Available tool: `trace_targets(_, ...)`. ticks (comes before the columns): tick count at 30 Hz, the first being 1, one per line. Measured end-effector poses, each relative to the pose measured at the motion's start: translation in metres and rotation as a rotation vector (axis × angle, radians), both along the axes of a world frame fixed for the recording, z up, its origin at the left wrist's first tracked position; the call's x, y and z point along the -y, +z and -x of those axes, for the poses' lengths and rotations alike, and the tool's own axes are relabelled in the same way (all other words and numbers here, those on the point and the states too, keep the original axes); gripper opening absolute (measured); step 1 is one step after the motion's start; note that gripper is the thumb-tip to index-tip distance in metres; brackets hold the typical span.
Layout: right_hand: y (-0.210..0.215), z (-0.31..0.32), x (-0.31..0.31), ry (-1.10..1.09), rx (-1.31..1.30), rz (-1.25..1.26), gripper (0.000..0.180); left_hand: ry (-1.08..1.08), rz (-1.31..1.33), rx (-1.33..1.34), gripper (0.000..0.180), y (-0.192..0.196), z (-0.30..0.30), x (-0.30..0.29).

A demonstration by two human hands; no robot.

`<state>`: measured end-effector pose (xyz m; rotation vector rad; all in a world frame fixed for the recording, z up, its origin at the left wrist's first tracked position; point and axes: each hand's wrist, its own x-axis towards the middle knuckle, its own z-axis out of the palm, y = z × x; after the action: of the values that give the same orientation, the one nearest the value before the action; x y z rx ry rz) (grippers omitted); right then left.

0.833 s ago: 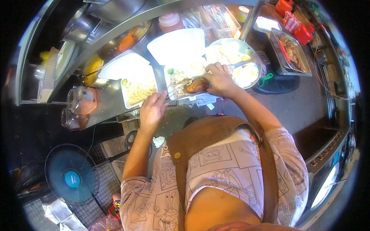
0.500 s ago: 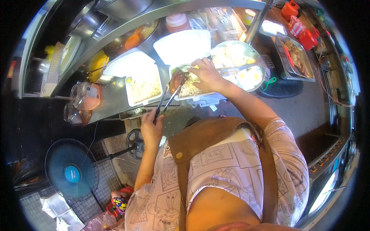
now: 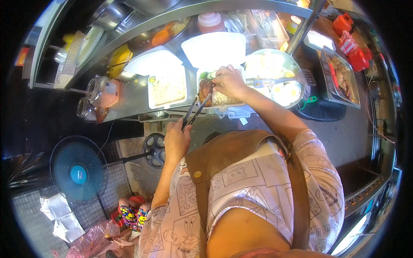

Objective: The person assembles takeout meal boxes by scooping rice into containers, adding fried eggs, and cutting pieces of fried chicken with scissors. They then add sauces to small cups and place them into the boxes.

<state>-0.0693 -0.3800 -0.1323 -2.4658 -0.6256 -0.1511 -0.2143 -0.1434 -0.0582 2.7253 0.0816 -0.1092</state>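
steel counter (image 3: 134, 98); on it, two open white boxes (image 3: 155, 62) (image 3: 214, 48); glass jars (image 3: 107, 93); egg pan (image 3: 300, 96)

left hand (image 3: 177, 139) curls closed, right hand (image 3: 229, 81) reaches farther forward.

A blue-hubbed fan (image 3: 78, 172) stands at the left; two clear jars (image 3: 103, 91) sit side by side.

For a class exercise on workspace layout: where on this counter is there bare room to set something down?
Bare steel counter lies between the clear jars and the left foam box; only a narrow strip separates it from the right foam box. That box is crowded by the right hand, the tongs and the egg pan close beside it.
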Motion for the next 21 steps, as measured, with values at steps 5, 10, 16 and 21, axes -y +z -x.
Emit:
trace_targets(5,0.002,-0.009,-0.005,0.035,-0.004,0.147,0.023,-0.008,-0.121,0.015,0.037,0.007,-0.002,0.008)
trace_targets(10,-0.005,-0.011,-0.009,0.028,0.156,0.078,0.024,-0.025,-0.214,-0.006,0.032,0.017,-0.013,0.011)
trace_targets(16,-0.005,-0.011,-0.008,0.004,0.139,0.054,0.025,-0.074,-0.215,0.155,0.028,0.028,-0.014,0.003)
trace_targets(21,-0.004,-0.005,-0.011,-0.042,0.180,0.124,0.022,-0.123,-0.207,0.158,0.030,0.013,-0.025,-0.007)
